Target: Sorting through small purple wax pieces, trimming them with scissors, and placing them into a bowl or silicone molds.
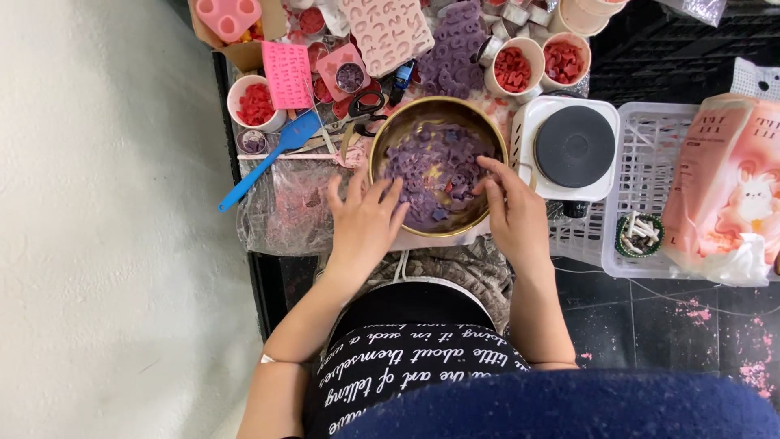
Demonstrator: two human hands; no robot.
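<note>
A round gold-coloured metal bowl [388, 130] sits in front of me, filled with several small purple shaped pieces [435, 158]. My left hand [366, 219] rests on the bowl's near left rim, fingers spread and reaching in among the pieces. My right hand [510, 207] is at the near right rim, its fingertips touching pieces inside the bowl. Whether either hand pinches a piece is hidden by the fingers.
A white single hotplate [573, 146] stands right of the bowl, then a white plastic basket [650, 138] and a pink bag [727, 187]. Behind lie pink moulds [386, 28], a purple mould [455, 45], cups of red pieces [513, 67], scissors [366, 106], a blue spatula [268, 158].
</note>
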